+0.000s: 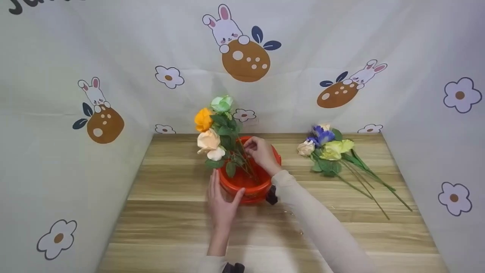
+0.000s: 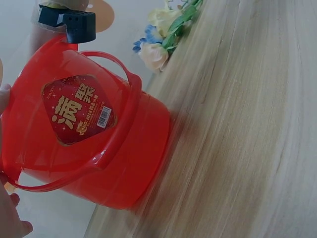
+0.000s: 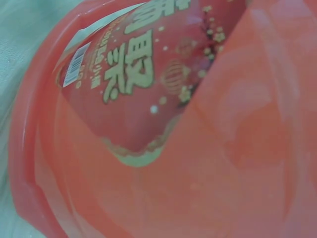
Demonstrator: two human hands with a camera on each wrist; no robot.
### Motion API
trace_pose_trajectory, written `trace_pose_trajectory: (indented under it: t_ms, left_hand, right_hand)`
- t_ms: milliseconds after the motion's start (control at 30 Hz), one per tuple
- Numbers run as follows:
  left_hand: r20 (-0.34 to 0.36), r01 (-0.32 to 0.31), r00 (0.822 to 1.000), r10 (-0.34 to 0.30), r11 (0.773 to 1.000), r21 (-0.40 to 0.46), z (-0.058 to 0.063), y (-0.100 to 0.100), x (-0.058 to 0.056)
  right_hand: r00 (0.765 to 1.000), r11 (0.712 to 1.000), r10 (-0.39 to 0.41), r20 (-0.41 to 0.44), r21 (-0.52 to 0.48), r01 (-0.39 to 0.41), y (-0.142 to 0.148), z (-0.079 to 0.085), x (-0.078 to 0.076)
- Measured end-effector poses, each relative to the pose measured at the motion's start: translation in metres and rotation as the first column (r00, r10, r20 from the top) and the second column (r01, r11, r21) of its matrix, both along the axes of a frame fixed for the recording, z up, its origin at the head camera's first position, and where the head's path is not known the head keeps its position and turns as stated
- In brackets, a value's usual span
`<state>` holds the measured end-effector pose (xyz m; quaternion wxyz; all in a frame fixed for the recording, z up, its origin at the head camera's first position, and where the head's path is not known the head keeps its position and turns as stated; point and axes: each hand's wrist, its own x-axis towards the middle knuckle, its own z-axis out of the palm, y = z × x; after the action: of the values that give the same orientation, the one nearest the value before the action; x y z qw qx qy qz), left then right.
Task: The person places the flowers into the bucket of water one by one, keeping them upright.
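A red plastic bucket [image 1: 252,195] stands on the wooden table, its label [image 2: 79,109] facing forward. Green [image 1: 222,103], orange [image 1: 203,120] and peach [image 1: 209,143] artificial flowers lean out over its left rim, their stems inside. My left hand [image 1: 221,204] rests against the bucket's left front, fingers fairly straight along the side and thumb at the front rim. Over the bucket's opening, my right hand [image 1: 261,153] pinches a flower stem between thumb and fingers. Which bloom that stem bears is hard to tell. In the right wrist view the bucket [image 3: 223,188] hides the right hand.
More artificial flowers lie to the right: a purple one [image 1: 321,135], a yellow one [image 1: 335,150] and a pale peach rose [image 1: 305,148], stems pointing toward the front right. Patterned cloth [image 1: 303,45] walls in the table [image 1: 166,223]. The bucket's handle [image 2: 133,94] hangs down in front.
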<state>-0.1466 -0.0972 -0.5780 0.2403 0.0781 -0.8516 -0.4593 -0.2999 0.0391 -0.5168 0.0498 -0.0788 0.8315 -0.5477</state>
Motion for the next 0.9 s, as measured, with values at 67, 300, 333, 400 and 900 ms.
trace_pose_trajectory:
  t_ms: [67, 300, 333, 400, 900]
  left_hand:
    - [-0.002, 0.000, 1.000, 0.000, 1.000, -0.005, -0.001, 0.000, 0.001]
    - [0.000, 0.001, 1.000, -0.001, 1.000, -0.006, -0.001, 0.000, 0.000]
    - [0.000, 0.001, 1.000, -0.001, 1.000, -0.004, -0.001, 0.000, 0.000]
    - [-0.001, 0.000, 1.000, 0.000, 1.000, -0.004, -0.001, 0.000, 0.000]
    - [-0.028, 0.004, 1.000, -0.004, 1.000, 0.012, 0.000, -0.001, -0.001]
  right_hand:
    - [1.000, 1.000, -0.010, -0.006, -0.002, 0.010, -0.001, 0.000, 0.001]
    - [0.998, 0.998, -0.057, -0.041, -0.040, 0.056, -0.001, 0.000, -0.001]
    - [0.998, 0.997, -0.056, -0.042, -0.053, 0.054, -0.001, 0.000, -0.001]
    - [0.998, 0.996, -0.048, -0.048, -0.079, 0.044, 0.000, 0.000, -0.001]
    - [0.991, 0.954, 0.094, -0.091, -0.275, -0.116, 0.020, 0.017, 0.007]
